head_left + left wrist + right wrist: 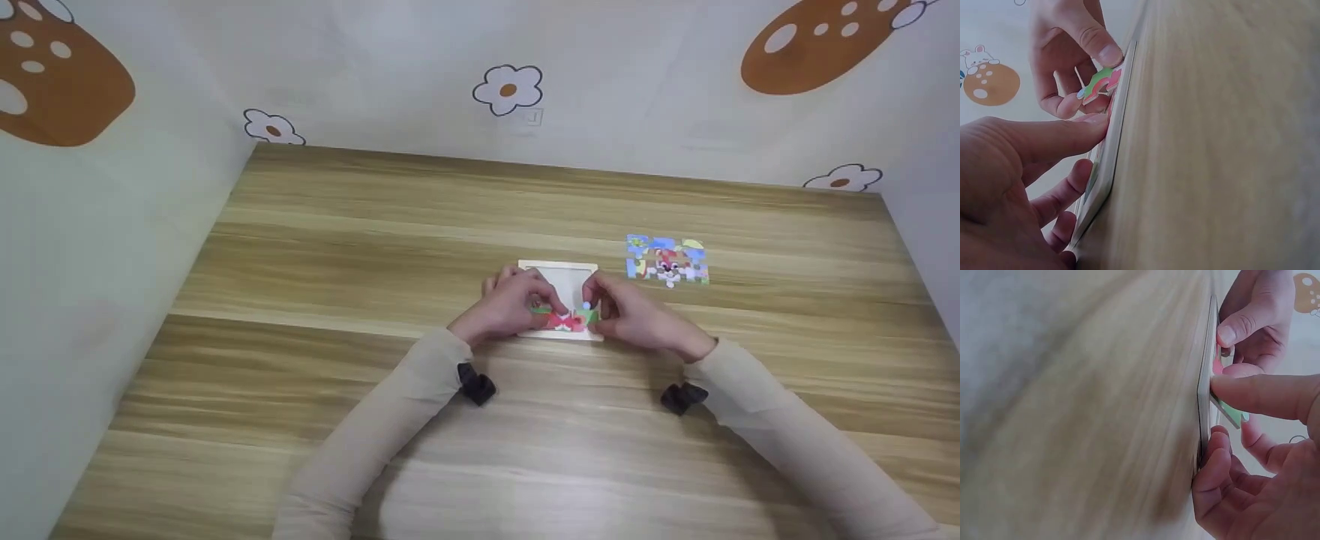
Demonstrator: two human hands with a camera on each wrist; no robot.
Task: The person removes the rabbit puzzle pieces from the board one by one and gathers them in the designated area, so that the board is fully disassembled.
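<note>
A shallow puzzle tray with a pale rim lies on the table, and red and green jigsaw pieces sit along its near side. My left hand holds the tray at its left part, its thumb and index finger on the pieces there. At the near right corner, my right hand pinches a green and red puzzle piece between thumb and finger. In the right wrist view that piece is tilted, one edge raised from the tray. My fingers partly hide the lower pieces.
Right of the tray and farther back, a cluster of joined-looking jigsaw pieces with an animal face lies on the wooden table. A patterned wall stands behind the table's far edge. Black wrist mounts hang below both forearms.
</note>
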